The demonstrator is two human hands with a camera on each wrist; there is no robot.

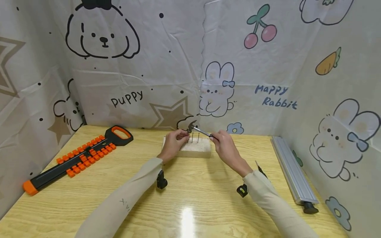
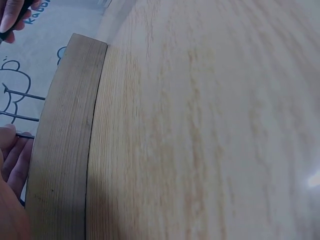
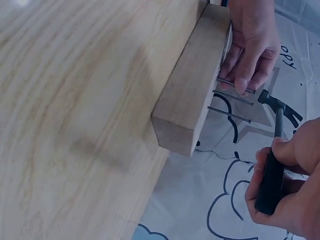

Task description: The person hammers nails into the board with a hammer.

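A pale wooden block [image 1: 194,152] lies toward the back of the table. Two nails [image 3: 230,115] stand upright in its top, side by side. Next to them, my left hand [image 1: 172,144] pinches a third nail [image 3: 226,82] between thumb and fingers, its lower end at the block's top face. My right hand [image 1: 227,148] grips the black handle of a small claw hammer [image 1: 201,131]. In the right wrist view the hammer head [image 3: 272,101] is close to the head of the pinched nail, with a small gap. The left wrist view shows mostly the block's side.
A black and orange rack with orange clips [image 1: 89,152] lies on the left of the wood-grain table [image 1: 190,188]. On the right is a long silver metal bar [image 1: 293,170] with a black knob. Printed cloth [image 1: 166,66] hangs behind and at both sides.
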